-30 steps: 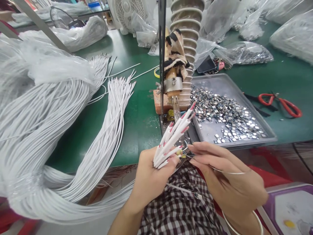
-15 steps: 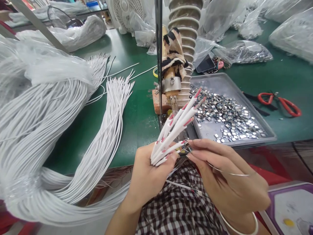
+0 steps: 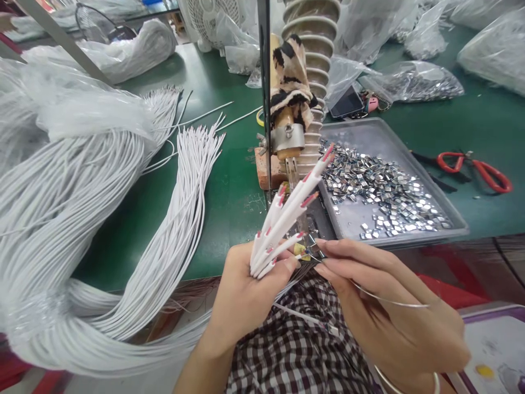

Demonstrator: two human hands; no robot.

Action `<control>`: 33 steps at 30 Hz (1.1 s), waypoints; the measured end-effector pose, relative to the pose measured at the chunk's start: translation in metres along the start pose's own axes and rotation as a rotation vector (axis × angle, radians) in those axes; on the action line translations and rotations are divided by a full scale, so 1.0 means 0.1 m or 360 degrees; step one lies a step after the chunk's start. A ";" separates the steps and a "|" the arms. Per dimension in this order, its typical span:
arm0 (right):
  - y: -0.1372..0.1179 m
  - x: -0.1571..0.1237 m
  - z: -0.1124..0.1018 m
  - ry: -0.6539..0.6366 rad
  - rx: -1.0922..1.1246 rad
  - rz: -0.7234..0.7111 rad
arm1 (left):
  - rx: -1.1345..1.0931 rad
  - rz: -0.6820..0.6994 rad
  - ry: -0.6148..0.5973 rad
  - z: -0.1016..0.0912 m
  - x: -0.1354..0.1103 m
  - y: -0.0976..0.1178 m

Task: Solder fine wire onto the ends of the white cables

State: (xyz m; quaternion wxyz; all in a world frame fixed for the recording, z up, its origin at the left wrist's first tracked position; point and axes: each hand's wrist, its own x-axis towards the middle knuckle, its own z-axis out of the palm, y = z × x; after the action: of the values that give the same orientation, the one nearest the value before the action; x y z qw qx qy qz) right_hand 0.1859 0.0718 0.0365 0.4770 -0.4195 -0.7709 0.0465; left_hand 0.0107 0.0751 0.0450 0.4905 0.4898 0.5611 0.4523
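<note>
My left hand (image 3: 241, 295) is closed around a fanned bunch of white cables (image 3: 287, 210). Short red inner wires show at their cut ends, which point up and right. One lower cable end (image 3: 298, 257) sticks out beside my left thumb, close to my right fingertips. My right hand (image 3: 394, 290) is pinched on a thin silvery solder wire (image 3: 381, 298) that bows across its fingers. A small metal connector (image 3: 319, 250) seems to be at those fingertips, partly hidden. Just beyond both hands a clamped soldering iron (image 3: 288, 137) points downward, its tip partly behind the cables.
Right of the iron lies a clear tray (image 3: 410, 239) with a heap of small metal connectors (image 3: 369, 175). Red-handled pliers (image 3: 492, 175) rest farther right. A large cable bundle (image 3: 82, 219) covers the left side. Behind stand a ribbed hose (image 3: 311, 33) and a fan (image 3: 211, 22).
My right hand has shifted slightly right, away from the cable ends. The bunch in my left hand has turned slightly and moved a little left.
</note>
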 end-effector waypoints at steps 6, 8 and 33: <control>0.02 0.01 0.07 0.0096 0.0028 0.0021 | -0.0113 -0.0022 -0.0048 0.00 0.08 0.03; 0.01 0.03 0.10 0.0132 0.0058 0.0015 | -0.0197 -0.0036 -0.0053 0.00 0.10 0.04; 0.04 -0.14 0.16 -0.0045 0.0583 0.0742 | -0.0102 -0.0005 -0.0255 0.01 -0.11 -0.24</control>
State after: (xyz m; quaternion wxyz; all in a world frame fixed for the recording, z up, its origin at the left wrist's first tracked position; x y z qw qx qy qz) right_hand 0.1780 0.0702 0.0165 0.5104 -0.4915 -0.6391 0.2989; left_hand 0.0100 0.0616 0.0226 0.5500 0.5076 0.5062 0.4285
